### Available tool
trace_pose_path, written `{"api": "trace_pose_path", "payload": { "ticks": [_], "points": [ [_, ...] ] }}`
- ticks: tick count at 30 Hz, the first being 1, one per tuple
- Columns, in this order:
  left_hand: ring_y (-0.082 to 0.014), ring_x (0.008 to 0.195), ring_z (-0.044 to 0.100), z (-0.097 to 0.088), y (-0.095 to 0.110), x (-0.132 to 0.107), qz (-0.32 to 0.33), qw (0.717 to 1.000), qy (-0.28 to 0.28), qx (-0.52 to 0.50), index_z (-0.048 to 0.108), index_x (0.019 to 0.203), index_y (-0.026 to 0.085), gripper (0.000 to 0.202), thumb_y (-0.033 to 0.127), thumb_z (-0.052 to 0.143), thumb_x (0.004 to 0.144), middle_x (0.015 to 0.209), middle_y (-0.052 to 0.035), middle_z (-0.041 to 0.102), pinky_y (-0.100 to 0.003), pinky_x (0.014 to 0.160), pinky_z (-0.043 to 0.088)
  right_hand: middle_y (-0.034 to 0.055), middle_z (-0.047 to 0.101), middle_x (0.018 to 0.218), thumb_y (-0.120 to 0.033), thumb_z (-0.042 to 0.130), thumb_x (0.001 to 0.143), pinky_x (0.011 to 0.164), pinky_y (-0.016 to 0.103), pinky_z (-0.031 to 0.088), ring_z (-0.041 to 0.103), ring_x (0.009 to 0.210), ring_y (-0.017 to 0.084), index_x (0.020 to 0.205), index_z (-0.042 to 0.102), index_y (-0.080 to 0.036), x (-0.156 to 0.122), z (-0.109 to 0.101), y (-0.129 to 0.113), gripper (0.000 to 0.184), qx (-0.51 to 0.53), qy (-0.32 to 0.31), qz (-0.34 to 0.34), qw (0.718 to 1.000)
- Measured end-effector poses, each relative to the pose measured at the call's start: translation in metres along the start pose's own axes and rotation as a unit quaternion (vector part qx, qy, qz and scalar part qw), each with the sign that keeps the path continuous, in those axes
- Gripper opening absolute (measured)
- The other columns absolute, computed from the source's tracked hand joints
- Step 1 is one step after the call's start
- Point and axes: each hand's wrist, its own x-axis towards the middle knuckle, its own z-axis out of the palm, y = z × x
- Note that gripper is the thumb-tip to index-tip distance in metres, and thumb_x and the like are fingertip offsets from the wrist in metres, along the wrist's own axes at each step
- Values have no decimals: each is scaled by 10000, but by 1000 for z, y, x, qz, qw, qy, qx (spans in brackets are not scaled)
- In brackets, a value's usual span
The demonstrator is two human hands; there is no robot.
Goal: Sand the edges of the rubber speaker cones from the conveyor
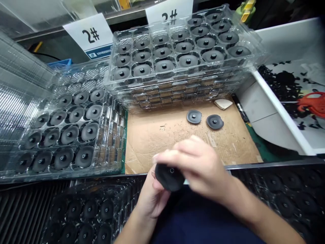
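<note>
A round black plastic disc with a small raised hub is held up in front of my body. My left hand grips its left and lower edge, thumb against the rim. Over the top of it lies my right hand, slightly smeared by motion, with fingers curled at the disc's upper edge; whether they pinch anything small is hidden. Two similar black discs, a left one and a right one, rest on the cardboard sheet beyond my hands.
Stacked clear trays full of discs stand at the back, another tray stack at left. A white bin at right holds small black parts and orange-handled scissors. Dark trays sit near me. A pale wedge lies on the cardboard.
</note>
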Motion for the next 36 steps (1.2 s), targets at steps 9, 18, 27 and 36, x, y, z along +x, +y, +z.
{"api": "trace_pose_path", "payload": {
  "ticks": [9, 18, 27, 36],
  "points": [
    [-186, 1028, 639, -6, 9, -3, 14, 998, -47, -48, 677, 1048, 323, 563, 425, 814, 511, 1108, 7, 706, -237, 902, 482, 16, 677, 703, -182, 553, 869, 622, 260, 456, 609, 656, 142, 928, 717, -207, -74, 49, 59, 176, 31, -73, 230, 970],
    [-154, 982, 648, 8, 6, -2, 12, 999, -16, -25, 669, 1062, 304, 506, 300, 824, 580, 1055, 25, 711, -178, 835, 489, 54, 709, 940, -167, 492, 903, 661, 273, 492, 633, 780, 147, 1087, 622, -161, -13, 1, -12, 226, 41, 118, 123, 984],
    [-182, 997, 632, 7, 5, 3, 7, 1000, -12, 16, 684, 993, 262, 450, 282, 832, 568, 981, 9, 711, -228, 884, 489, 44, 671, 785, -134, 453, 901, 621, 293, 432, 566, 662, 150, 1011, 640, -112, 3, 18, -19, 218, 19, 27, 73, 997],
    [-178, 1005, 638, 1, 8, 4, -8, 999, -38, -4, 667, 1038, 317, 590, 298, 870, 484, 1070, 24, 706, -235, 920, 471, -6, 640, 741, -78, 495, 866, 619, 269, 388, 529, 631, 122, 1013, 632, -164, -20, -12, -22, 218, -3, -48, 145, 988]
  ]
}}
